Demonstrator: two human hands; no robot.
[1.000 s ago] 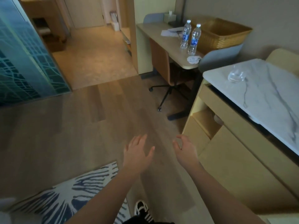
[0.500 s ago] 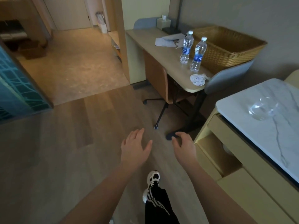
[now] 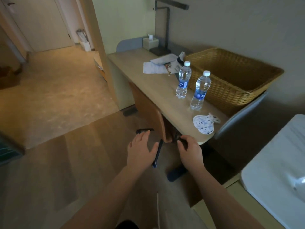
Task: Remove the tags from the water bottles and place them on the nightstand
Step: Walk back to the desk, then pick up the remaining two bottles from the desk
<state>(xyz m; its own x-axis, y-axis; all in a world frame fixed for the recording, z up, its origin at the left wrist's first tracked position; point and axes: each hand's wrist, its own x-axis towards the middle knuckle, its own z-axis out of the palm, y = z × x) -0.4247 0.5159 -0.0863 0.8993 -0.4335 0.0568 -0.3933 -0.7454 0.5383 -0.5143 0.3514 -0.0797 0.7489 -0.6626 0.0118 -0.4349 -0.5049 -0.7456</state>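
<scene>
Two clear water bottles with blue labels and white caps stand upright on the desk [image 3: 148, 83]: the far bottle [image 3: 183, 80] and the near bottle [image 3: 200, 90]. White paper tags [image 3: 204, 123] lie on the desk's near corner, apart from both bottles. My left hand [image 3: 142, 148] hovers over the floor with fingers spread and empty. My right hand [image 3: 189, 150] hangs just before the desk's near edge, fingers loosely curled, holding nothing. Both hands are well short of the bottles.
A wicker basket [image 3: 231, 76] stands right behind the bottles. Papers [image 3: 158, 66], a tissue box [image 3: 150, 43] and a lamp base [image 3: 160, 51] sit farther back. A chair [image 3: 148, 109] is tucked under the desk. A marble-topped cabinet [image 3: 277, 171] fills the right.
I have walked closer to the desk; the bottles and tags now loom larger and nearer. Both hands stayed raised in front, the right one now near the desk's edge.
</scene>
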